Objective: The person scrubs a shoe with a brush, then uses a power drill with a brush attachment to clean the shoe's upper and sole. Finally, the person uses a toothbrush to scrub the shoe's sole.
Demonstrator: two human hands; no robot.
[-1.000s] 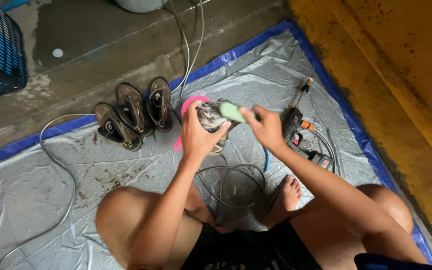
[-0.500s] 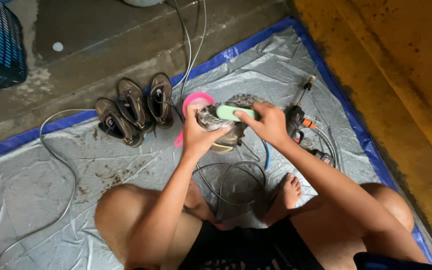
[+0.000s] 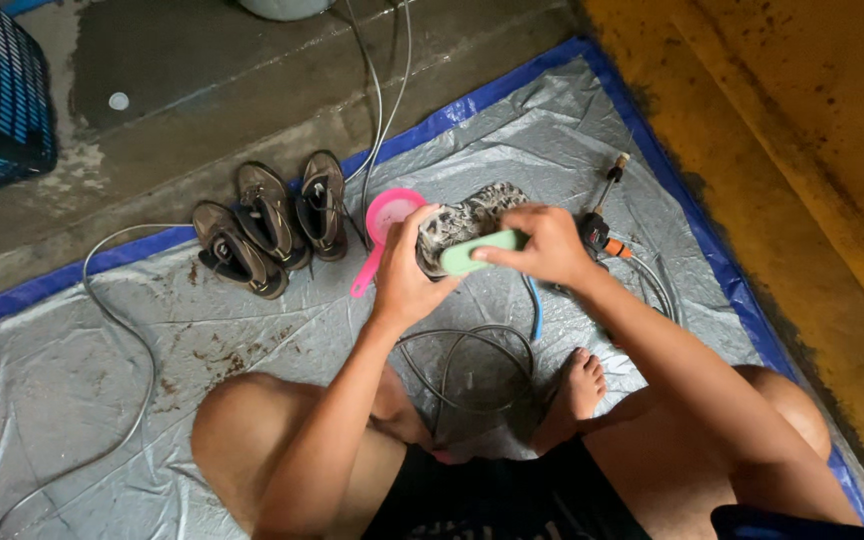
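At frame centre, the left hand (image 3: 407, 275) grips a grey patterned fabric shoe (image 3: 462, 225), while the right hand (image 3: 542, 245) closes its fingers around a pale green plastic brush (image 3: 482, 252) pressed against it. Beyond lie a pink plastic scoop (image 3: 387, 225) and three brown sandals (image 3: 267, 220), upper left.

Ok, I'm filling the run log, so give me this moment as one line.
left hand: holds patterned shoe | right hand: green brush on shoe | pink scoop behind | on grey tarp
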